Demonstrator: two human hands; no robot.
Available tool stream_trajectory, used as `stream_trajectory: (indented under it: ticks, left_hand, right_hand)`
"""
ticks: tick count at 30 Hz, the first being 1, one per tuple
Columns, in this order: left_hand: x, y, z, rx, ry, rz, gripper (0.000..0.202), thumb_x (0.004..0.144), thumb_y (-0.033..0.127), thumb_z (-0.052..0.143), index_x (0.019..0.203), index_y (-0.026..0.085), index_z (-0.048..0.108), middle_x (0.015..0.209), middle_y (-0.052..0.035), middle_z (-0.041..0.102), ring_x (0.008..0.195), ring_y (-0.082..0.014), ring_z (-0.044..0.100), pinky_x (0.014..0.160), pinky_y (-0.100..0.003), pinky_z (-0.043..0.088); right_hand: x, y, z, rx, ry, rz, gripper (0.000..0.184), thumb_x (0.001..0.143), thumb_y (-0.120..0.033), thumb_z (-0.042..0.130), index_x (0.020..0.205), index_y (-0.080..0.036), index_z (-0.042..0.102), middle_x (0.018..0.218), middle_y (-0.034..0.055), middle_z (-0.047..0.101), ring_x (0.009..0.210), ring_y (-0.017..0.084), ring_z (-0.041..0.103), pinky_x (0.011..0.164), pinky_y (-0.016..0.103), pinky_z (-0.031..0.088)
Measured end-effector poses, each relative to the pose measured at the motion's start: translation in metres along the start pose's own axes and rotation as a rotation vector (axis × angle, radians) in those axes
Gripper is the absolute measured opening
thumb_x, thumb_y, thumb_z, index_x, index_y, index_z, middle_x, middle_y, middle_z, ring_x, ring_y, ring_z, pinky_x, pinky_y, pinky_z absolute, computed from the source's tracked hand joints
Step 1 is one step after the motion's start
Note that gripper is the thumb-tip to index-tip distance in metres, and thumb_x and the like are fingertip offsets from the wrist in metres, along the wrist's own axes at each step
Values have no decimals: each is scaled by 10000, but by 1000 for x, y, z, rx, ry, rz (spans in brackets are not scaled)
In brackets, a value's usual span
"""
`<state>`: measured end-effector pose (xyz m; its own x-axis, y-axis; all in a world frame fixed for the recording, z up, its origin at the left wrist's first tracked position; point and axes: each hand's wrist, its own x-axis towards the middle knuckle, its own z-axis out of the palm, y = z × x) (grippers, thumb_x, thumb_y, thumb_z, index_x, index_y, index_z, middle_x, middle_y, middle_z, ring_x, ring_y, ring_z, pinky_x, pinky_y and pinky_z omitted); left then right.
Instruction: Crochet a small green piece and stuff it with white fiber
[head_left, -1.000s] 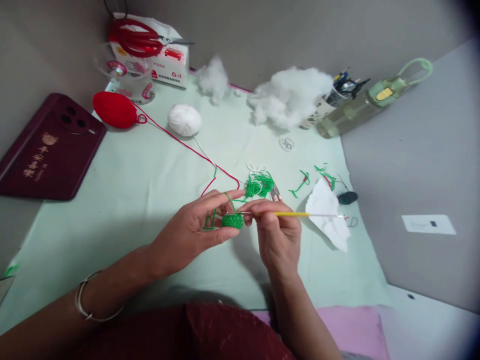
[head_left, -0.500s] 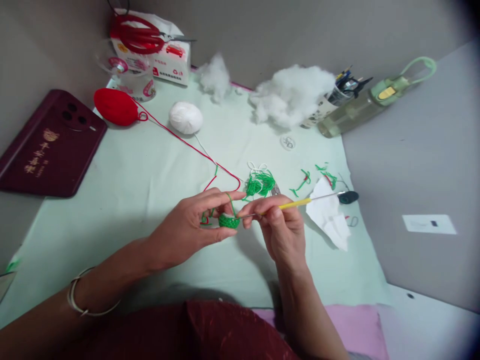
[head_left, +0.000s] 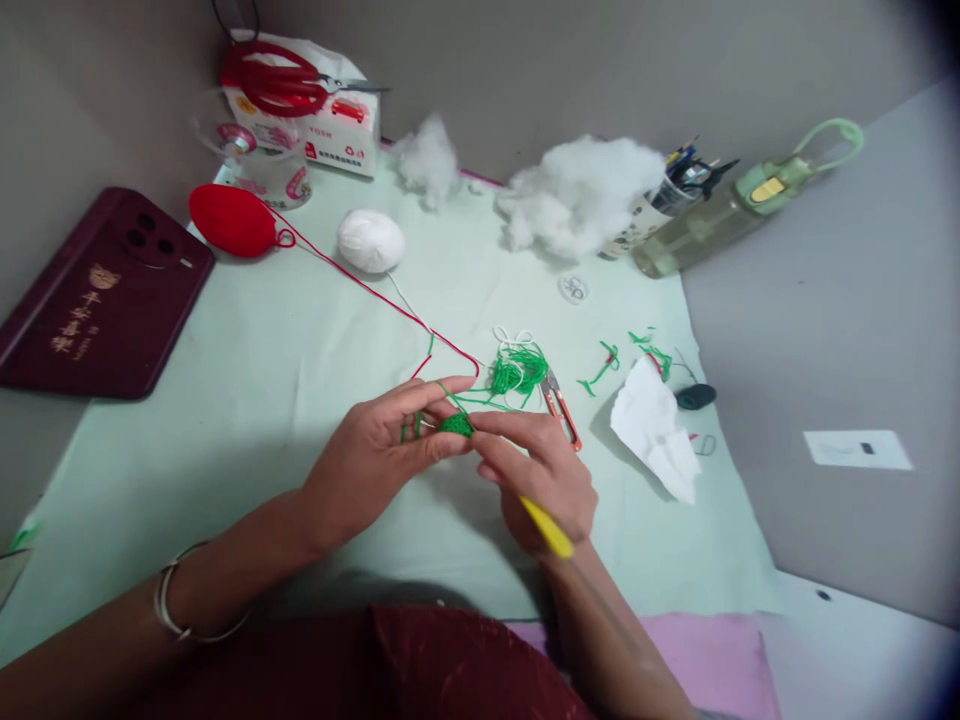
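Between the thumb and fingers of my left hand (head_left: 379,445) is a small green crochet piece (head_left: 454,426). Green yarn (head_left: 417,425) loops round the fingers of that hand and runs over its raised index finger. My right hand (head_left: 544,475) is closed on a crochet hook (head_left: 547,527) with a yellow handle, its fingertips against the crochet piece. The hook's tip is hidden by the fingers, and its rear end is blurred. Just beyond my hands lies a tangle of green yarn (head_left: 517,370) with some white strands. Orange-handled thread snips (head_left: 561,410) lie beside the tangle.
A red yarn ball (head_left: 232,220) and a white yarn ball (head_left: 370,240) sit at the back left, near a maroon phone (head_left: 105,295). White stuffing (head_left: 581,195), a pen cup (head_left: 645,215) and a bottle (head_left: 697,235) line the back right. Crumpled white paper (head_left: 651,430) lies right.
My right hand has turned over, swinging the hook's yellow handle from pointing right to pointing down toward me. The fingertips have closed in on the crochet piece. The orange-handled snips have come into view.
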<state>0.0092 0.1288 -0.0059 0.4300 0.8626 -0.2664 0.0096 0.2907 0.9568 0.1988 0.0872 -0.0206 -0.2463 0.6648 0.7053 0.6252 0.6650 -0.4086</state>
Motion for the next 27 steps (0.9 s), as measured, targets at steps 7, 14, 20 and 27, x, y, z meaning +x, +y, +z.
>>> stream_trajectory:
  ticks: [7,14,20,27]
  left_hand:
    - [-2,-8,9,-517,-121,-195,593,838,395,846,1397,288,682,1031,0,664,967,-158,615,939,-295,471]
    - [7,-7,-5,-562,-204,-226,642,748,279,917,1359,296,718,954,18,623,908,-125,573,913,-265,429]
    - [9,-1,-15,-393,-286,-191,557,788,237,856,1322,350,744,907,27,569,861,-131,528,834,-274,429]
    - [12,-3,-16,-513,-376,-238,433,878,278,699,1306,242,759,880,-24,630,775,-157,553,784,-316,471]
  right_hand:
    - [-4,-12,3,-159,113,-22,394,909,-74,717,1244,-279,754,1045,66,792,915,202,754,733,328,662]
    - [5,-6,-1,382,190,358,218,1001,-211,633,1132,-291,788,936,40,818,819,211,780,719,390,662]
    - [8,-4,-12,662,193,668,157,991,-289,660,983,-232,806,857,45,806,658,171,742,614,333,641]
    - [14,-4,-8,829,230,814,184,943,-383,721,886,-221,785,758,31,780,559,149,692,529,289,608]
